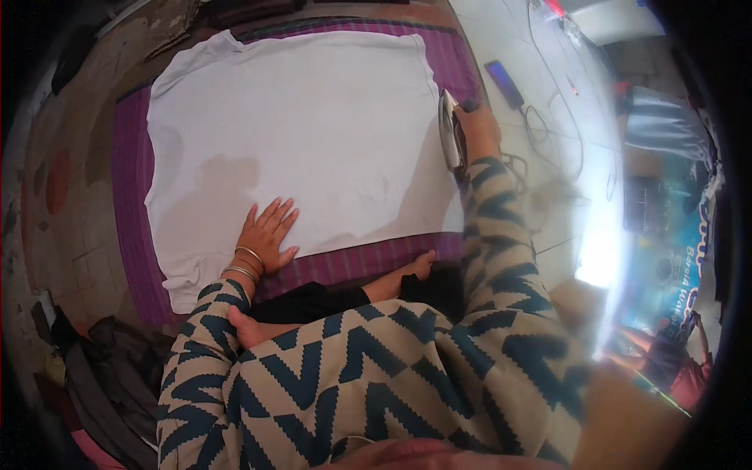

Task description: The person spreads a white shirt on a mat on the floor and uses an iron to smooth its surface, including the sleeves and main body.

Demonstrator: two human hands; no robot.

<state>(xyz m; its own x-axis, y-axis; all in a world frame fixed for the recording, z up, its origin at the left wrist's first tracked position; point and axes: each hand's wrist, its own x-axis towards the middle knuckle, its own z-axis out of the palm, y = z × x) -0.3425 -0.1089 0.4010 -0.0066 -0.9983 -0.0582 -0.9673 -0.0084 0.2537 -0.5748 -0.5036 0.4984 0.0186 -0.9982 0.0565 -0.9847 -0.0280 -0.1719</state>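
Observation:
A white cloth garment [305, 129] lies spread flat over a purple striped cloth [130, 205] on the floor. Its left and top left edges are wrinkled. My left hand [267, 232] rests palm down on the garment's lower part, fingers apart, with bangles at the wrist. My right hand [479, 126] grips a clothes iron [451, 132] at the garment's right edge. The iron stands tilted, its metal soleplate facing left; whether it touches the garment I cannot tell. My fingers and sleeve hide most of the iron's handle.
On the tiled floor [552, 229] to the right lie a phone [504, 83] with a cable and other cords [578, 135]. Dark clothes [111, 376] are heaped at lower left. Another person [670, 358] is at the far right, near a blue printed banner [670, 264]. My bare foot [424, 264] is beside the purple cloth.

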